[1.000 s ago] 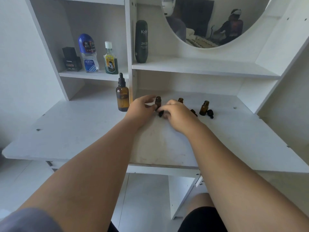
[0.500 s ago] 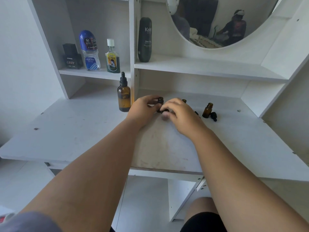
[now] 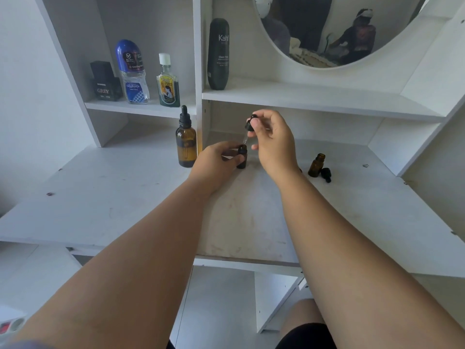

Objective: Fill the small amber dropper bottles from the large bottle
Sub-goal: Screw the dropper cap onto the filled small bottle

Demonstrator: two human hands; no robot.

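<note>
White desk top [image 3: 125,197], scuffed. Standing on it: large amber dropper bottle [image 3: 186,142], capped; two small amber bottles [image 3: 242,157] [image 3: 316,165], uncapped. Black dropper cap [image 3: 326,174] lying beside the rightmost.

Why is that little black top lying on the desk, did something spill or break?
Nothing is spilled or broken. The black dropper cap lies on its side next to an open small amber bottle, simply taken off. The right hand holds another dropper above the small bottle that the left hand steadies.
</note>
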